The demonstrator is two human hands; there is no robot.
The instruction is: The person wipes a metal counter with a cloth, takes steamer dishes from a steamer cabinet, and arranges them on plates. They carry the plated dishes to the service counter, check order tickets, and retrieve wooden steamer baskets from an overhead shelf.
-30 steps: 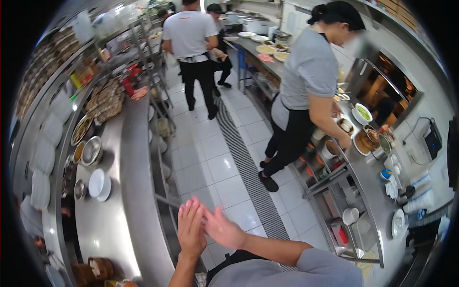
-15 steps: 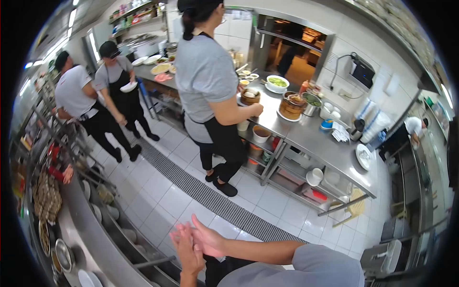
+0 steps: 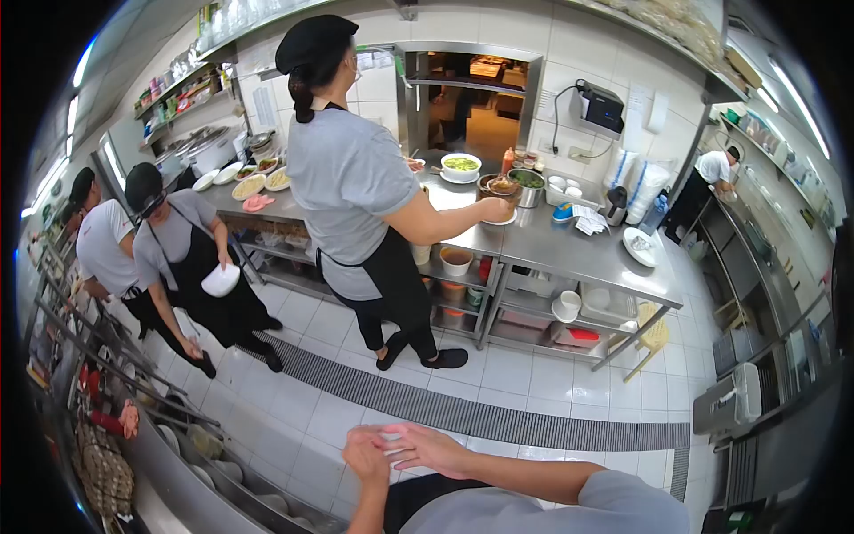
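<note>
L hand (image 3: 366, 457) and R hand (image 3: 427, 445) are pressed together low in the frame, R palm laid over the L fingers, both held above the white tile floor (image 3: 498, 374). Neither holds anything; fingers are stretched out flat, not curled, so both are open w/ only each other in contact. Nearest thing to them is the dark floor drain grate (image 3: 463, 411), a long slotted strip running across the tiles just beyond the fingertips, not touched. To the L, below the hands, a steel counter edge (image 3: 191, 485) w/ bowls on a lower shelf. Well apart, a person in grey shirt and black apron (image 3: 360, 191) stands at a steel prep table (image 3: 578, 254), one hand at a bamboo steamer (image 3: 500, 189). Another person further L carries a white bowl (image 3: 221, 279).
</note>
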